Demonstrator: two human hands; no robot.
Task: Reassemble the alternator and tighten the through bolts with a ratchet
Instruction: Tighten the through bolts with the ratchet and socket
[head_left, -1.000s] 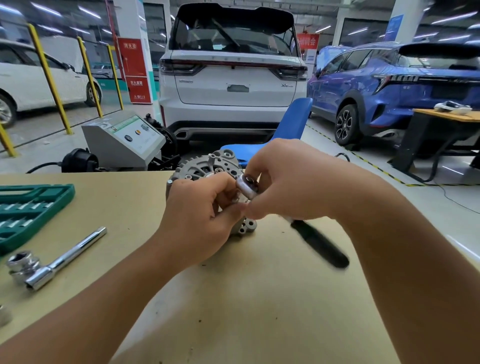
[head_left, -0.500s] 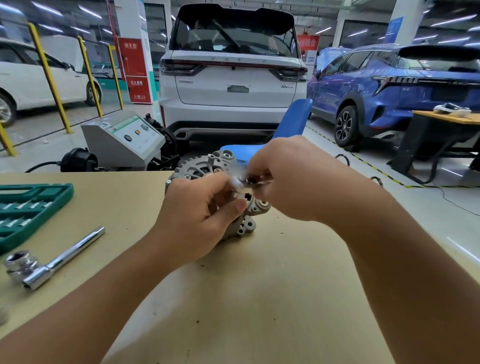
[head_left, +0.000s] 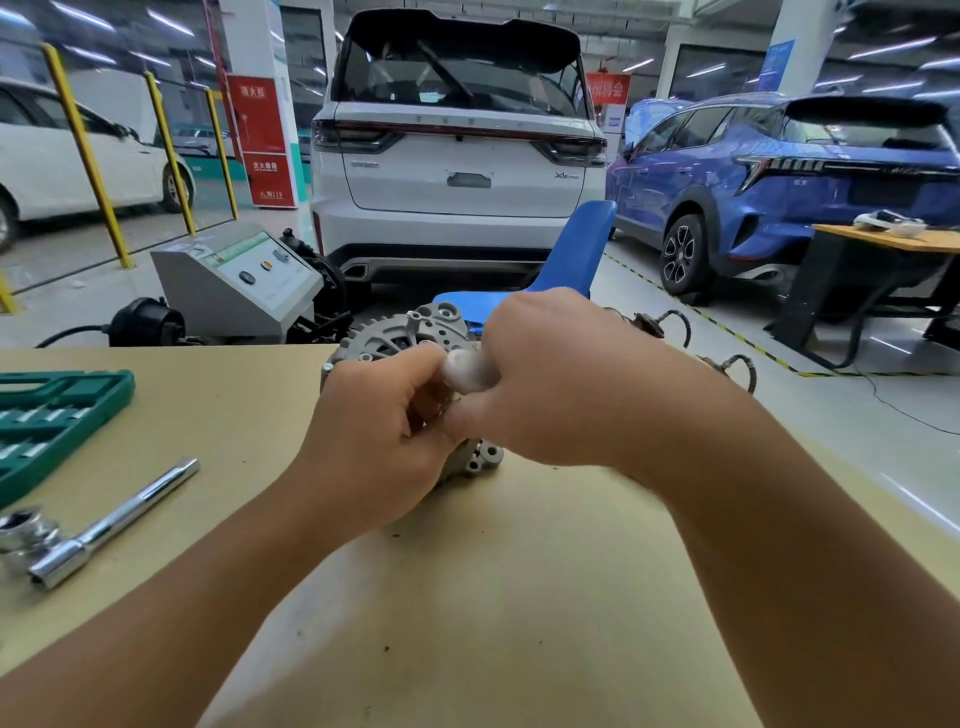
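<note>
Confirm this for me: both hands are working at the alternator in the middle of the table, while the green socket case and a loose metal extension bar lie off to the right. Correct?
Not quite. The head view shows the green socket case and the extension bar lying to the left, not the right. The rest stands: the left hand and right hand are both at the alternator in the middle of the table.

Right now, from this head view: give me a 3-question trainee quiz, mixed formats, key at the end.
1. True or false: the alternator sits on the bench between both hands.
2. Multiple choice: the green socket case lies at A) bench's left edge, B) beside the right hand, C) on the blue chair.
3. Fill in: the loose chrome extension bar rests to the ___ of the left hand.

Key: 1 true; 2 A; 3 left.
</note>
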